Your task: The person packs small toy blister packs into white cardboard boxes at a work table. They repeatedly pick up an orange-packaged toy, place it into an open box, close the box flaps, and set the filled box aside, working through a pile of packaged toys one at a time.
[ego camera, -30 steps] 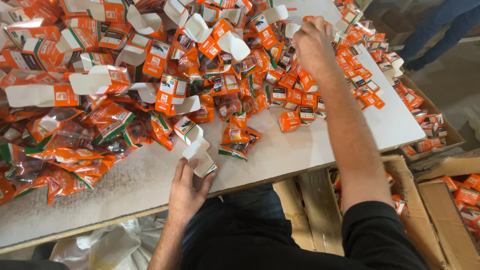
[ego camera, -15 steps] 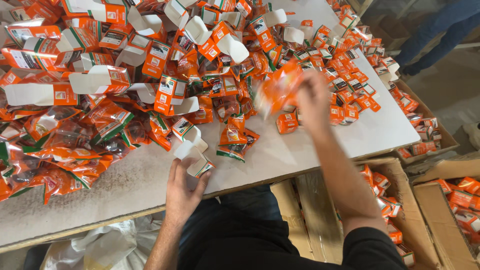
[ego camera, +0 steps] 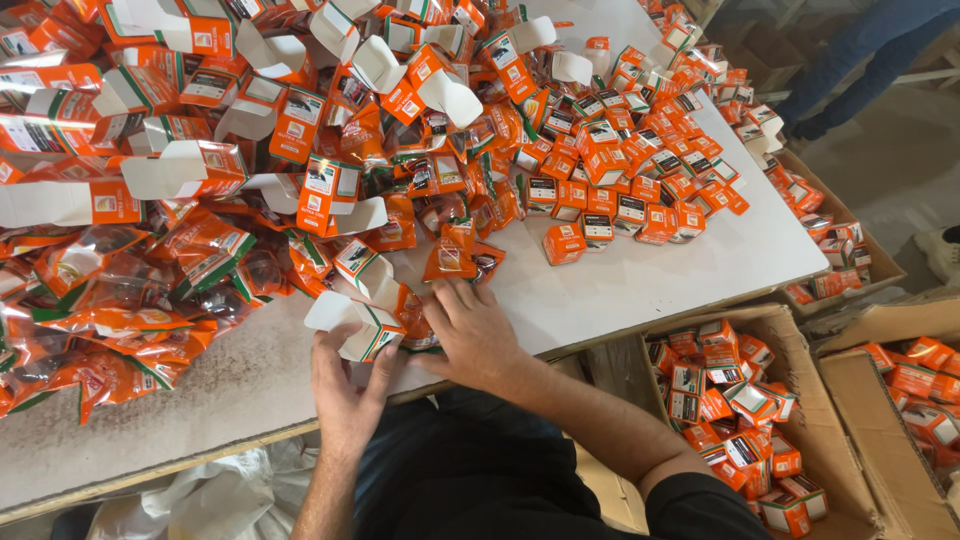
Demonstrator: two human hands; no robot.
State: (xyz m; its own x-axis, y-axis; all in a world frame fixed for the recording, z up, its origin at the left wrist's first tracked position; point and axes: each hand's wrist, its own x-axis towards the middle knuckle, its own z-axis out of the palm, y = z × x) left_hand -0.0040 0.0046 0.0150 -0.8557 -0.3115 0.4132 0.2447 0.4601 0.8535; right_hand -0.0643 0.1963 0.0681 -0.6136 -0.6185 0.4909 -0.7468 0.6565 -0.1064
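My left hand (ego camera: 345, 400) grips a small open orange-and-white carton (ego camera: 350, 325) at the near edge of the white table (ego camera: 620, 285). My right hand (ego camera: 472, 335) lies just to the right of it, palm down. Its fingers press an orange plastic packet (ego camera: 415, 325) against the carton's open end. How far the packet is inside the carton is hidden by my fingers.
Open flat cartons (ego camera: 180, 170) and orange packets (ego camera: 120, 320) cover the table's left. Closed small boxes (ego camera: 620, 150) are heaped at the back right. Cardboard boxes (ego camera: 800, 350) holding filled cartons stand on the floor to the right. Another person's legs (ego camera: 860, 50) are at the top right.
My right hand pulled back from the far heap of boxes with an orange packet and came down beside the carton. My left hand stayed on the carton.
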